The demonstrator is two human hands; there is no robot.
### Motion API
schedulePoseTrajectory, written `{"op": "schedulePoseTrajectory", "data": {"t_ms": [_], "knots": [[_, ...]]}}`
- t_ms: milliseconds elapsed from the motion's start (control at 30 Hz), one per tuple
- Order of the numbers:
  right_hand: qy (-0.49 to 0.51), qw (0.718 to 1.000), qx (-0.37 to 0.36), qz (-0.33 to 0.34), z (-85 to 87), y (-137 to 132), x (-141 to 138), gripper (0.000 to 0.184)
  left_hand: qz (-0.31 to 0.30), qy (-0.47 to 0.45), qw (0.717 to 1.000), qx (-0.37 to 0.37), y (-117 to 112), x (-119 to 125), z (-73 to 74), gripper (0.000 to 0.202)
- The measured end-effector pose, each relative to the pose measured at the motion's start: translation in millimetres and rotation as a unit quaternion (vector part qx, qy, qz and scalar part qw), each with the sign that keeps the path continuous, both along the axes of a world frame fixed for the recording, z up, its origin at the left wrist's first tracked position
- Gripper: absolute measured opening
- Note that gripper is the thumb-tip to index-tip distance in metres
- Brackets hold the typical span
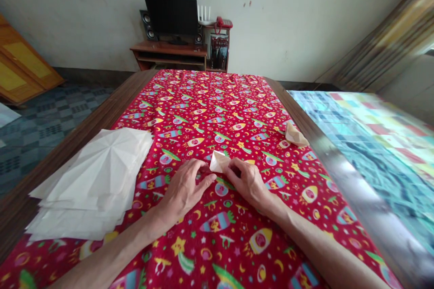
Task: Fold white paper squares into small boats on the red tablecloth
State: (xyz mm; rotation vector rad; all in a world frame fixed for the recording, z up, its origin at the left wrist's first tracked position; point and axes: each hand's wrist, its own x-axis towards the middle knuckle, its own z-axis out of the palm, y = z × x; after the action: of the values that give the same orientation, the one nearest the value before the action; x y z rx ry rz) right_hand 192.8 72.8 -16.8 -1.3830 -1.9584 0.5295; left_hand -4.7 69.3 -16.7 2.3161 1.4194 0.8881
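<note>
A small folded piece of cream paper [219, 161] lies low over the red patterned cloth in front of me. My right hand [247, 179] pinches its right end between thumb and fingers. Just left of the paper is my left hand [187, 181], thumb and fingers apart with a gap between them, gripping nothing. Whether its fingertips brush the paper's edge I cannot tell. On the left of the cloth rests a stack of creased white paper sheets [98, 176], fold lines fanning out from the top one's middle. Another folded paper piece [295, 135] lies at the right edge.
The red cloth [220, 235] covers a table with dark wooden edges [111, 110]. Beyond its far end stands a desk [169, 48] with a monitor [172, 16], speakers and a red telephone [224, 22]. A bed with a checked cover [389, 131] is on the right.
</note>
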Motion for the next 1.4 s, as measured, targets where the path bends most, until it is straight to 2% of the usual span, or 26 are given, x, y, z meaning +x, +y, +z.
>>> {"op": "schedulePoseTrajectory", "data": {"t_ms": [67, 167, 300, 367, 433, 500, 567, 667, 800, 867, 1000, 1100, 1200, 1300, 1400], "knots": [[0.011, 1.0, -0.022, 0.0, -0.7, -1.0, -6.3, 0.025, 0.008, -0.02, 1.0, 0.013, 0.9, 5.7, -0.3, 0.022], [0.027, 0.998, -0.055, 0.012, -1.0, -3.0, -10.9, 0.027, 0.02, -0.031, 0.998, 0.043, 6.2, 9.4, 0.0, 0.008], [0.066, 0.995, -0.055, 0.045, 2.3, -5.5, -7.8, 0.016, 0.011, 0.006, 0.992, 0.128, 14.2, 2.5, 8.2, 0.008], [0.086, 0.996, -0.005, 0.033, 6.2, -7.0, -5.8, 0.022, -0.013, 0.08, 0.983, 0.164, 14.5, -1.0, 15.8, 0.011], [0.065, 0.995, 0.072, 0.017, 10.8, -8.5, -4.7, 0.029, -0.051, 0.172, 0.968, 0.173, 11.2, -0.7, 23.7, 0.014], [0.001, 0.99, 0.134, 0.032, 13.8, -8.9, -4.2, 0.027, -0.084, 0.236, 0.953, 0.171, 6.2, 3.1, 29.2, 0.016], [-0.072, 0.982, 0.164, 0.062, 13.5, -7.5, -3.0, 0.019, -0.107, 0.253, 0.947, 0.167, 2.8, 7.8, 30.0, 0.016], [-0.124, 0.972, 0.185, 0.077, 7.1, -1.9, 0.8, 0.014, -0.106, 0.213, 0.959, 0.156, 5.6, 10.5, 22.0, 0.016], [-0.053, 0.979, 0.183, 0.071, 0.1, 6.3, 6.7, 0.013, -0.08, 0.12, 0.98, 0.139, 19.3, 5.7, 9.0, 0.008], [-0.008, 0.982, 0.179, 0.066, 1.1, 8.8, 9.0, 0.013, -0.084, 0.098, 0.981, 0.145, 24.0, 3.6, 9.6, 0.007], [0.041, 0.983, 0.166, 0.066, 8.4, 9.6, 12.1, 0.014, -0.104, 0.079, 0.975, 0.182, 23.3, 3.4, 21.0, 0.011], [0.059, 0.987, 0.13, 0.068, 9.9, 7.6, 12.5, 0.015, -0.102, 0.054, 0.979, 0.166, 20.2, 4.5, 22.7, 0.01], [0.028, 0.989, 0.12, 0.079, 4.0, 4.6, 12.7, 0.013, -0.106, 0.053, 0.983, 0.137, 18.9, 3.8, 14.1, 0.011], [-0.031, 0.985, 0.144, 0.087, -3.4, 2.7, 14.5, 0.014, -0.116, 0.059, 0.984, 0.119, 19.5, 1.6, 5.0, 0.011], [-0.064, 0.982, 0.152, 0.092, -3.0, 4.1, 16.1, 0.015, -0.114, 0.039, 0.987, 0.108, 22.4, 1.2, 4.8, 0.011]]}}
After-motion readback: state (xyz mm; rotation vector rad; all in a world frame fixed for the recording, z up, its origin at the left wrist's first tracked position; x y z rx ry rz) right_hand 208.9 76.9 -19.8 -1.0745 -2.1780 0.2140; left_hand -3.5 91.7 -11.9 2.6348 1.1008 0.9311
